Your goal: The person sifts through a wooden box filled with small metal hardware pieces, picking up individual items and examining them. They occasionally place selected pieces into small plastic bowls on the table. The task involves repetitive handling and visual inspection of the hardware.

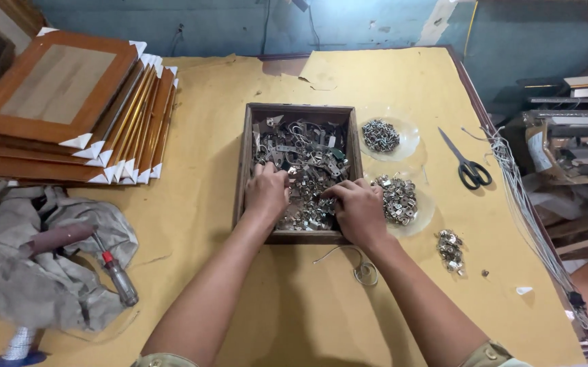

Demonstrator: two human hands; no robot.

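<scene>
A shallow wooden tray (245, 163), heaped with small grey metal fittings (304, 160), is seen mid-bench, squarely placed, long sides running near to far.

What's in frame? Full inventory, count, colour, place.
wooden tray: one, dark brown, table centre, full of mixed small metal fittings
clear dishes: two, right of the tray, each holding silver fittings
loose fittings: one small pile, silver, right of the near dish
scissors: one, black, right side
picture frames: one stack, brown with white corner guards, far left; number unclear
screwdriver: one, red and clear handle, near left
crumpled paper: grey heap, near left
wire bundle: pale, along the right edge
table cover: yellow paper
left hand: in the tray, on the fittings
right hand: in the tray, at its right edge
</scene>
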